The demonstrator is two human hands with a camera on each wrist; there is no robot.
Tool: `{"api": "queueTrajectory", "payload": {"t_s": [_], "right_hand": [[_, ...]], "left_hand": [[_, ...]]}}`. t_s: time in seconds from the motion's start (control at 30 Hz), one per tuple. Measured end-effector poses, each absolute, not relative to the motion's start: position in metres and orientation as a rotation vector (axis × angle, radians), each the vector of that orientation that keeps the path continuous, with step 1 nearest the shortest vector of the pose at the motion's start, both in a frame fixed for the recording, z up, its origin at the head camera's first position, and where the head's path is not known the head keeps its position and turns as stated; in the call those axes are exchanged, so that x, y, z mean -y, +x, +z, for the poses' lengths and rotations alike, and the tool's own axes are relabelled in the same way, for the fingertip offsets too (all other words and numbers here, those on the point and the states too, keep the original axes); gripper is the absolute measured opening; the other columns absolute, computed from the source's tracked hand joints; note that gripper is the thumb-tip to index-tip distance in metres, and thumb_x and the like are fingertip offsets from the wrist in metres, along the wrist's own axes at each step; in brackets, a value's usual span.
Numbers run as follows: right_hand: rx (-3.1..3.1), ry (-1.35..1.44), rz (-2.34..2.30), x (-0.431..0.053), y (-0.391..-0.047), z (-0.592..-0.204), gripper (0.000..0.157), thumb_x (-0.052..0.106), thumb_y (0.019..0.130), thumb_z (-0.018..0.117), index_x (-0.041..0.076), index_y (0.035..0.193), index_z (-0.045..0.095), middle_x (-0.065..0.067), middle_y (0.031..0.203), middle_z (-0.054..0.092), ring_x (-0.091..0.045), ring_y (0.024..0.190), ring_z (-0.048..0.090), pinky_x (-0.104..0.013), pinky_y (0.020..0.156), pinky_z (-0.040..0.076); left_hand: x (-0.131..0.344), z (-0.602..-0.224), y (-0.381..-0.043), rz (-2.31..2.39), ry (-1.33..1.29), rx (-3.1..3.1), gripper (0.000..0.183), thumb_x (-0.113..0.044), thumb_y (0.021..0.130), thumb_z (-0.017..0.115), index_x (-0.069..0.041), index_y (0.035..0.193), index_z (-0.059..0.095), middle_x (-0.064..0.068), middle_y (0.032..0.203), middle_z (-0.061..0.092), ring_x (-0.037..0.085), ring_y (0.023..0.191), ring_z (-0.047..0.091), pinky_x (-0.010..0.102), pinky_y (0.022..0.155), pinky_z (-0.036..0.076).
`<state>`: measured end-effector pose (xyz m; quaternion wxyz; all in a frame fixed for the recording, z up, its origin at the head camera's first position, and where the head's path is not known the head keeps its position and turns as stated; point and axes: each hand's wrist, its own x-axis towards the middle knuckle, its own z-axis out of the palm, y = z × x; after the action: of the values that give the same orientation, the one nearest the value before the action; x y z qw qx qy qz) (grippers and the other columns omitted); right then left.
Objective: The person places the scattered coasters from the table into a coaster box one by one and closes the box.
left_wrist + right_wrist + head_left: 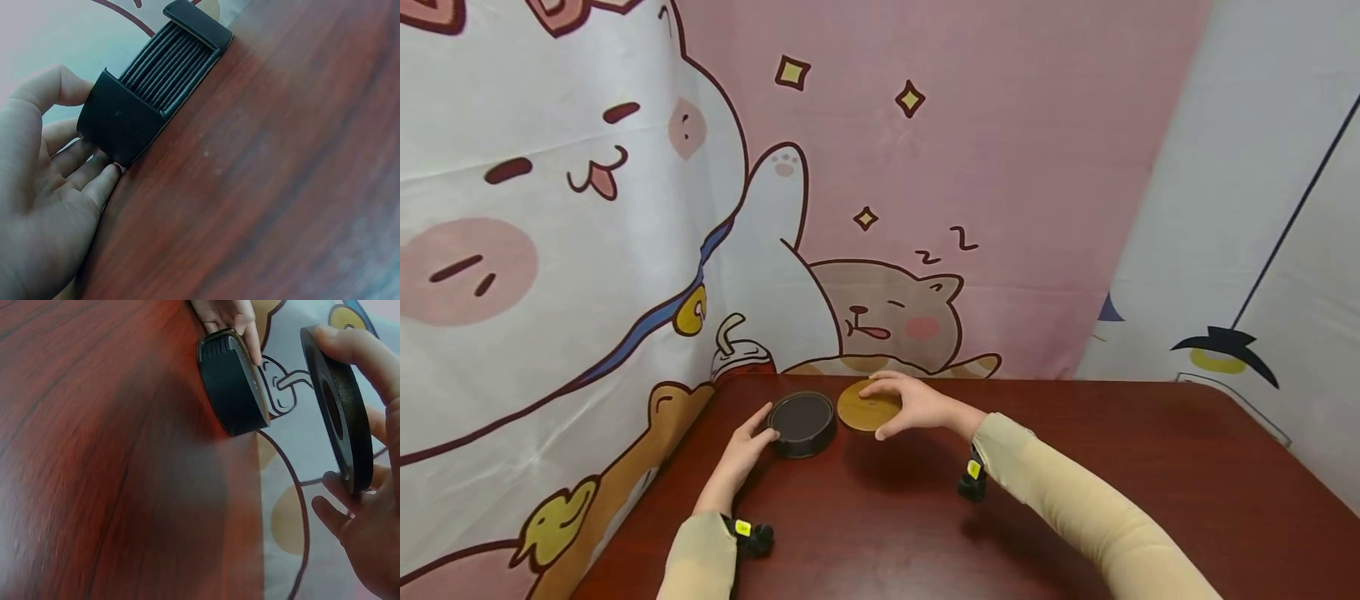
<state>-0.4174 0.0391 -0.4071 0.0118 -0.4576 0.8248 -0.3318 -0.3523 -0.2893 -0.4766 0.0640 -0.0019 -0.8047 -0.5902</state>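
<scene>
A black round coaster holder (802,421) stands on the table near its back left edge. Through a gap in its wall, the left wrist view shows a stack of thin black coasters (172,62). My left hand (743,454) grips the holder's left side, its fingers and thumb bent against the wall. To the right of the holder, my right hand (919,406) holds a round disc (865,410) by its rim, raised off the table. Its upper face is wood-coloured; the right wrist view shows a dark edge and a ring-shaped mark on the other face.
A reddish-brown wooden table (880,533) lies under both hands. Behind and to the left hangs a cloth (1000,167) printed with cartoon animals, close to the table's edge. Small black cameras sit on the left wrist (756,540) and right wrist (972,483).
</scene>
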Motion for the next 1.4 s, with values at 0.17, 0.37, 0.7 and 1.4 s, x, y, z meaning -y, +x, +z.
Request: {"api": "queueTrajectory", "payload": {"t_s": [0.17,0.37,0.7,1.4], "right_hand": [[-2.587,-1.379,-1.037,-0.022,-0.419,-0.413,0.068,0.052,0.055,0.074,0.031,0.118,0.055,0.008,0.134,0.032,-0.012,0.123,0.027,-0.035,0.092,0.032],[-2.604,-1.366,-1.035,-0.005,-0.422,-0.418,0.070,0.054,0.056,0.073,0.030,0.119,0.054,0.004,0.135,0.033,-0.016,0.124,0.027,-0.038,0.093,0.031],[-2.621,-1.366,-1.013,0.023,-0.428,-0.428,0.072,0.054,0.054,0.074,0.030,0.119,0.054,0.001,0.135,0.033,-0.016,0.123,0.030,-0.036,0.093,0.032],[-2.653,-1.267,-0.892,0.064,-0.439,-0.437,0.071,0.051,0.057,0.074,0.024,0.120,0.055,0.000,0.133,0.039,-0.016,0.125,0.027,-0.036,0.097,0.028]], "left_hand": [[0.289,-0.481,-0.355,-1.788,0.004,2.431,0.061,-0.013,0.080,0.055,-0.015,0.137,0.033,0.008,0.140,0.029,0.024,0.129,0.018,0.047,0.101,0.014],[0.289,-0.486,-0.359,-1.786,0.024,2.428,0.061,-0.014,0.079,0.056,-0.018,0.137,0.035,0.005,0.139,0.031,0.023,0.129,0.019,0.048,0.101,0.015],[0.288,-0.484,-0.361,-1.763,0.021,2.444,0.061,-0.015,0.079,0.056,-0.019,0.136,0.035,0.003,0.139,0.031,0.023,0.128,0.020,0.048,0.100,0.015],[0.295,-0.483,-0.361,-1.753,0.032,2.436,0.061,-0.015,0.079,0.056,-0.017,0.137,0.035,0.005,0.139,0.032,0.023,0.127,0.022,0.047,0.100,0.017]]}}
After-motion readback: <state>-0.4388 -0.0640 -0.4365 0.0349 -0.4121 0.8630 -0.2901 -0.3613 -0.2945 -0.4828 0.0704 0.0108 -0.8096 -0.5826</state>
